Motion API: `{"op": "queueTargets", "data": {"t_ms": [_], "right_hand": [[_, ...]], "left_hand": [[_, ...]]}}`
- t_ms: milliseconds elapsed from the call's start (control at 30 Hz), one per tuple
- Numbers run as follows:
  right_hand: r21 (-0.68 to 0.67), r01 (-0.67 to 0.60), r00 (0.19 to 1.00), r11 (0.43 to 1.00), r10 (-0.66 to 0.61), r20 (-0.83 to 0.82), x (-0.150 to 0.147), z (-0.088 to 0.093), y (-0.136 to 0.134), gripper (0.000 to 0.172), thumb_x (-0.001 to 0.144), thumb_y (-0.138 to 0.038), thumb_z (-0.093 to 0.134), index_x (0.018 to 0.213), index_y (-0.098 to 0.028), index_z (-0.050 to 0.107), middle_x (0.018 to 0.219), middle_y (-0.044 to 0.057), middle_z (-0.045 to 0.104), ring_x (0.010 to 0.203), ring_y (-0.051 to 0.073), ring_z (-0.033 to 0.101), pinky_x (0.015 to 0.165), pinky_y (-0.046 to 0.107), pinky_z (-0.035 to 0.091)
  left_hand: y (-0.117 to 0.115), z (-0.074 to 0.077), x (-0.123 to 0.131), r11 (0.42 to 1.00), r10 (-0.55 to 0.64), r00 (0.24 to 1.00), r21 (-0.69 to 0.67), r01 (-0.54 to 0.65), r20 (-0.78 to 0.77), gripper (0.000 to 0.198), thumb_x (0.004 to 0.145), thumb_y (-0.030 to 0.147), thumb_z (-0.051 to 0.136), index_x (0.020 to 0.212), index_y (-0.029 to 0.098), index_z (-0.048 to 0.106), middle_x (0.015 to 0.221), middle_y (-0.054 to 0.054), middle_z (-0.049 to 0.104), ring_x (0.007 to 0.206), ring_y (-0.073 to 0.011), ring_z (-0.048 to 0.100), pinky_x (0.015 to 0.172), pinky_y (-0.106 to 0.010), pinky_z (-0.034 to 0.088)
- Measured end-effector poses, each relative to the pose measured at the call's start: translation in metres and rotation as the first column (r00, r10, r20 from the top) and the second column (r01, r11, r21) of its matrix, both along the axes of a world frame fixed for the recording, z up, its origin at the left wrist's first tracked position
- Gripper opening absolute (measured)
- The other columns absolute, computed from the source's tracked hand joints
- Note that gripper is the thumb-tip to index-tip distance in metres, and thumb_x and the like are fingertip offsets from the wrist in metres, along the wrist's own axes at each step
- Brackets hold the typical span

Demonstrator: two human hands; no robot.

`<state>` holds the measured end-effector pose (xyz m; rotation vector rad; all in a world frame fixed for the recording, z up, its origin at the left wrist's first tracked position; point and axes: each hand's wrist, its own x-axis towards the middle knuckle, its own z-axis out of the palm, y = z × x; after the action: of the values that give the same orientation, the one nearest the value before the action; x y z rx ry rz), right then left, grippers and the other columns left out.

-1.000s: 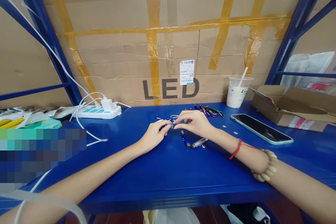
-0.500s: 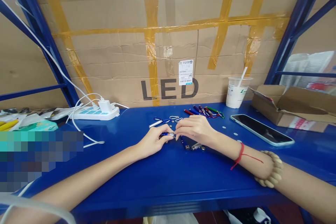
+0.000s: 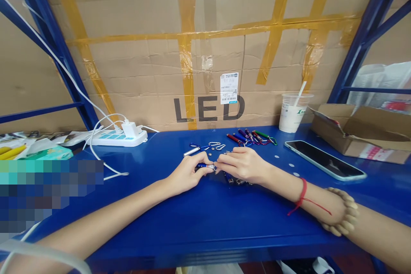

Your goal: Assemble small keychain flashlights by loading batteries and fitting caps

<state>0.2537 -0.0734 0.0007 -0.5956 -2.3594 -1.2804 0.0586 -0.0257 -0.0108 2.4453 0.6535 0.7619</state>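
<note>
My left hand (image 3: pixel 186 174) pinches a small blue keychain flashlight (image 3: pixel 205 165) by its barrel, low over the blue table (image 3: pixel 205 214). My right hand (image 3: pixel 241 164) meets it from the right, fingertips on the flashlight's silver end. What those fingertips hold is too small to tell. Under my right hand lie two more small flashlights (image 3: pixel 231 180), mostly hidden. Just behind my hands sit a silver flashlight (image 3: pixel 191 151), loose carabiner clips (image 3: pixel 215 145) and a small button cell (image 3: pixel 209 153).
Several coloured keychain flashlights (image 3: pixel 250 136) lie at the back. A phone (image 3: pixel 324 160), a plastic cup with a straw (image 3: pixel 291 113) and an open cardboard box (image 3: pixel 356 135) stand on the right. A power strip with cables (image 3: pixel 120 136) sits back left. Cardboard (image 3: pixel 205 51) walls the rear.
Both hands drew slightly nearer to me with the blue flashlight held between them. My right hand now covers the two flashlights lying on the table.
</note>
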Motion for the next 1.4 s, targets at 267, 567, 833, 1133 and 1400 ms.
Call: {"op": "queueTargets", "data": {"t_ms": [267,567,833,1133,1400], "right_hand": [[0.037,-0.038,0.999,0.999,0.038,0.000,0.0015,0.0000,-0.0003,0.031,0.093,-0.016,0.036,0.075,-0.016,0.061,0.068,0.000,0.061,0.050,0.006,0.046,0.050,0.024,0.031],[0.059,-0.059,0.998,0.996,0.059,0.014,0.0007,0.0012,-0.0008,0.031,0.092,-0.011,0.036,0.077,-0.014,0.063,0.070,0.001,0.063,0.050,0.006,0.049,0.048,0.023,0.034],[0.054,0.011,0.996,0.998,-0.006,-0.087,-0.0032,0.0033,-0.0003,0.034,0.092,-0.009,0.032,0.081,-0.014,0.064,0.069,0.001,0.062,0.045,0.007,0.044,0.047,0.023,0.034],[-0.029,0.012,0.985,1.000,-0.017,-0.173,-0.0048,-0.0023,0.0010,0.030,0.091,-0.010,0.036,0.082,-0.015,0.064,0.073,0.000,0.064,0.045,0.008,0.044,0.048,0.024,0.034],[-0.093,0.037,0.965,0.995,-0.060,-0.257,-0.0070,-0.0039,0.0031,0.030,0.090,-0.012,0.037,0.080,-0.016,0.065,0.074,0.000,0.064,0.045,0.007,0.047,0.047,0.022,0.035]], "left_hand": [[-0.0017,-0.0001,-0.0008,1.000,-0.016,0.999,0.014,0.016,0.030,0.011,0.080,0.023,0.051,0.072,0.017,0.047,0.074,0.001,0.062,0.066,-0.0118,0.056,0.059,-0.021,0.040],[-0.0004,-0.0016,-0.0024,0.998,-0.010,0.999,0.059,0.007,0.040,0.012,0.081,0.024,0.050,0.073,0.018,0.044,0.075,0.001,0.060,0.069,-0.0125,0.056,0.062,-0.022,0.041],[-0.0001,-0.0003,0.0000,1.000,0.012,0.992,-0.023,-0.010,0.122,0.015,0.082,0.028,0.048,0.072,0.018,0.043,0.071,0.001,0.058,0.061,-0.0101,0.054,0.055,-0.020,0.042],[0.0007,-0.0030,0.0002,1.000,0.009,0.991,-0.013,-0.007,0.132,0.016,0.083,0.029,0.048,0.072,0.018,0.041,0.068,0.002,0.055,0.059,-0.0093,0.053,0.052,-0.018,0.041],[0.0015,-0.0033,0.0008,0.998,0.053,0.987,-0.028,-0.049,0.149,0.015,0.083,0.028,0.047,0.073,0.019,0.041,0.067,0.003,0.055,0.057,-0.0089,0.052,0.052,-0.019,0.042]]}}
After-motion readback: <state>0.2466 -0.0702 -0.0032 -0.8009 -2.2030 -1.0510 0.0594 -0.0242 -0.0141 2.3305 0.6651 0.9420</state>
